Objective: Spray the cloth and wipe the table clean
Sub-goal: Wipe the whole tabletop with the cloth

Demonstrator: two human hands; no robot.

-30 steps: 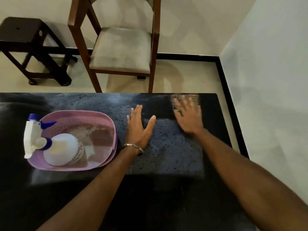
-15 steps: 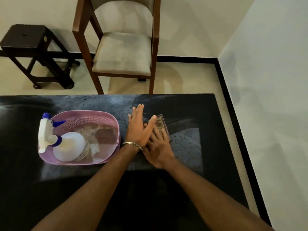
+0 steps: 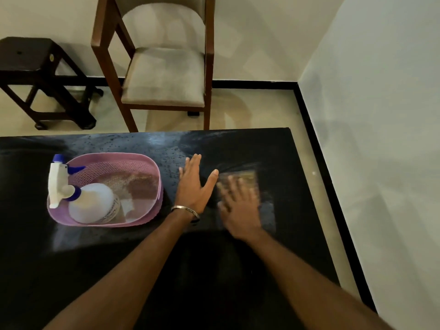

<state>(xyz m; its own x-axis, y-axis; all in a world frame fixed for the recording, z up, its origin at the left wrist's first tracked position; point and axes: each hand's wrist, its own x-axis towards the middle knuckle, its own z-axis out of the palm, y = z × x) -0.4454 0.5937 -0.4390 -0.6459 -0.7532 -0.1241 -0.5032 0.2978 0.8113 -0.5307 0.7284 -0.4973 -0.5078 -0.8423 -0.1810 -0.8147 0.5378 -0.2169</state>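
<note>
The right hand is showing as motion-blurred, so finger outlines are hard to make out; it is lying flat, fingers spread, pressing down on the cloth, not curling around it. Most of the cloth is hidden under that hand; only a brownish, roughly rectangular edge is showing past the fingertips, its weave unreadable. The cloth is lying on the surface well to the right of the basket. The left hand is resting palm-down and fully open between basket and cloth, holding nothing, thumb splayed toward the right hand; a thin metal bangle is circling its wrist. The surface is looking black and glossy, with pale speckles and a smeared sheen behind the basket. The basket is pink, oval, perforated plastic mesh. The spray bottle is lying tilted inside it, translucent white body, white trigger head with blue nozzle poking over the left rim; its label is illegible. Both forearms are cut off at the lower frame edge. Beyond the basket, a wooden chair with a grey padded seat is standing, its top cropped.
</note>
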